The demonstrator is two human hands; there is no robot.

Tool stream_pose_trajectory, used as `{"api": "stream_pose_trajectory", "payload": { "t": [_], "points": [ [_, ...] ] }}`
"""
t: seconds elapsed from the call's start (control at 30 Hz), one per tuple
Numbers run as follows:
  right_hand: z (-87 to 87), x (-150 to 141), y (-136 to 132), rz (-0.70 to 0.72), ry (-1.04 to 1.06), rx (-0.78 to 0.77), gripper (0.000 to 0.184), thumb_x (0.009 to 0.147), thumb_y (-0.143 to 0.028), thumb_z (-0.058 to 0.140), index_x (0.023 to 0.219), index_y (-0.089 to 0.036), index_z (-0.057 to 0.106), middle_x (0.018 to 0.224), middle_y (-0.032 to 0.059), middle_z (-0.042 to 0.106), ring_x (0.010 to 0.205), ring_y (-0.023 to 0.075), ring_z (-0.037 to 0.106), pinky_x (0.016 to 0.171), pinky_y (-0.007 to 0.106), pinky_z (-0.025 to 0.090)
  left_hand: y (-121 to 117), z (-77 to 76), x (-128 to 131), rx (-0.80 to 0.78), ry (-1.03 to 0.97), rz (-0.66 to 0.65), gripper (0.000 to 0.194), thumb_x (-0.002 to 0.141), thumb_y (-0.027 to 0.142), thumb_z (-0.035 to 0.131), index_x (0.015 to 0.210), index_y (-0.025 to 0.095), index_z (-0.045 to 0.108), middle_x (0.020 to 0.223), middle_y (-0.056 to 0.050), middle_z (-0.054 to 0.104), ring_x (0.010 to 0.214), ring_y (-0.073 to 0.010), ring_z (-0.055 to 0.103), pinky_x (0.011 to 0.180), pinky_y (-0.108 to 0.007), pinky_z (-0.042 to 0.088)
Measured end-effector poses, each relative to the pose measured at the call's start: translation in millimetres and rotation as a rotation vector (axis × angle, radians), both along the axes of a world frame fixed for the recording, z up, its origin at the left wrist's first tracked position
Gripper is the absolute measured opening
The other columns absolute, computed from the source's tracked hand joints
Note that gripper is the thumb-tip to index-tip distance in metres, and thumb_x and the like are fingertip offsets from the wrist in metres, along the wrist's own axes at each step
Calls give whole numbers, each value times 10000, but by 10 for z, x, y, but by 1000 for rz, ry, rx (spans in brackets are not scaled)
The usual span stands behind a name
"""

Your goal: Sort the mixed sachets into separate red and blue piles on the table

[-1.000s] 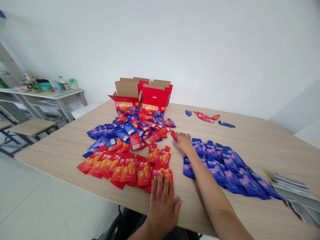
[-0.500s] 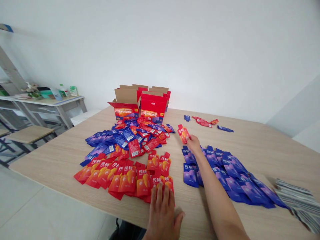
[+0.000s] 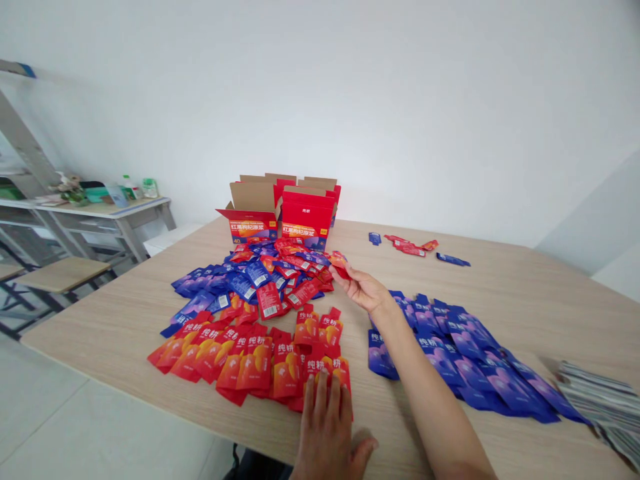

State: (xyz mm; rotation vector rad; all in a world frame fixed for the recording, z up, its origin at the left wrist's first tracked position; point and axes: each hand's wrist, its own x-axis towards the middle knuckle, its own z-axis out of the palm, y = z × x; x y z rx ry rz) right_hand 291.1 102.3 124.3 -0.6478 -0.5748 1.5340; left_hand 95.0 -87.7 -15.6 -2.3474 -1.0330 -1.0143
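Right hand (image 3: 364, 292) pinches red pouch (image 3: 339, 259); left hand (image 3: 326, 427) flat on pouches (image 3: 253, 362) (table edge (image 3: 270, 447) near, gap (image 3: 359, 367) rightward).

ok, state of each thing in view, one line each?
red rows: overlapping, fronts up
blue rows: overlapping, fronts up
mixed pile: jumbled
held pouch: gripped, tilted
left hand: open, resting on red rows
right hand: pinching held pouch
front boxes: open, flaps up
loose pouches: lying scattered
striped item: lying down, details blurred

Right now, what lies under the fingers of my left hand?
Red pouches with orange prints; their tops show. Your left hand covers much of the rest, and what lies beneath is hidden.
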Motion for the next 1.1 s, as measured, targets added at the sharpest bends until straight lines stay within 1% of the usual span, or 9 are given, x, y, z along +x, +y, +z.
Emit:
{"api": "stream_pose_trajectory", "payload": {
  "t": [0.17, 0.4, 0.5, 0.6, 0.67, 0.77, 0.87, 1.0, 1.1],
  "points": [
    [23, -278, -92, 76, 24, -20, 202, 834, -62, 777, 928, -206, 671, 857, 7, 801, 816, 168, 791, 807, 307, 679, -10, 16, -5, 17, -2, 1, 789, 845, 818, 542, 1215, 134, 681, 1307, -131, 658, 1293, -350, 505, 1093, -494, 341],
    [274, -607, -433, 186, 69, -20, 74, 965, -250, 690, 952, -177, 697, 939, 58, 814, 930, 201, 780, 883, 376, 632, 22, 42, -9, 51, -23, 2, 768, 816, 754, 623, 1255, 126, 666, 1375, -156, 636, 1333, -362, 501, 1118, -475, 343],
    [328, -686, -503, 194, 98, -96, 115, 980, -276, 678, 933, -172, 691, 867, 44, 802, 799, 163, 763, 764, 299, 618, 68, 8, -53, 97, -21, -35, 774, 835, 737, 619, 1306, 124, 652, 1414, -168, 615, 1401, -388, 462, 1134, -490, 355],
    [342, -728, -532, 231, 105, -88, 166, 952, -331, 726, 880, -195, 663, 777, 3, 762, 641, 127, 687, 551, 220, 521, 105, -102, -42, 149, 27, -83, 809, 860, 824, 528, 1313, 168, 665, 1425, -142, 618, 1459, -381, 424, 1152, -484, 381],
    [357, -746, -550, 291, 104, -45, 270, 939, -411, 739, 815, -198, 630, 689, -12, 698, 561, 107, 604, 483, 197, 446, 119, -194, 20, 186, 5, -88, 689, 890, 753, 562, 1305, 214, 671, 1460, -110, 602, 1460, -350, 444, 1172, -473, 395],
    [393, -767, -583, 356, 135, -6, 386, 933, -458, 740, 713, -195, 562, 572, -40, 560, 494, 80, 475, 450, 177, 392, 124, -256, 100, 298, -251, -87, 336, 883, 418, 720, 1177, 258, 695, 1458, -63, 615, 1404, -285, 525, 1215, -457, 388],
    [419, -782, -605, 401, 181, -14, 372, 954, -396, 719, 697, -184, 554, 545, -55, 483, 479, 68, 414, 428, 154, 357, 112, -114, -9, 340, -162, -299, 263, 890, 312, 740, 1150, 298, 699, 1377, 11, 671, 1320, -210, 591, 1213, -401, 407],
    [425, -796, -622, 476, 194, -30, 270, 975, -327, 676, 771, -164, 608, 576, -51, 486, 473, 65, 397, 420, 145, 352, 105, 320, -390, 204, 52, -539, 288, 928, 294, 714, 1209, 262, 663, 1205, -13, 729, 1184, -161, 635, 1102, -316, 482],
    [430, -811, -657, 515, 186, -31, 253, 961, -333, 692, 788, -162, 620, 567, -57, 484, 461, 63, 393, 414, 146, 343, 140, 632, -596, -48, 54, -632, 463, 993, 535, 586, 1325, 213, 552, 1112, -96, 710, 1070, -207, 661, 957, -357, 557]
  ]
}}
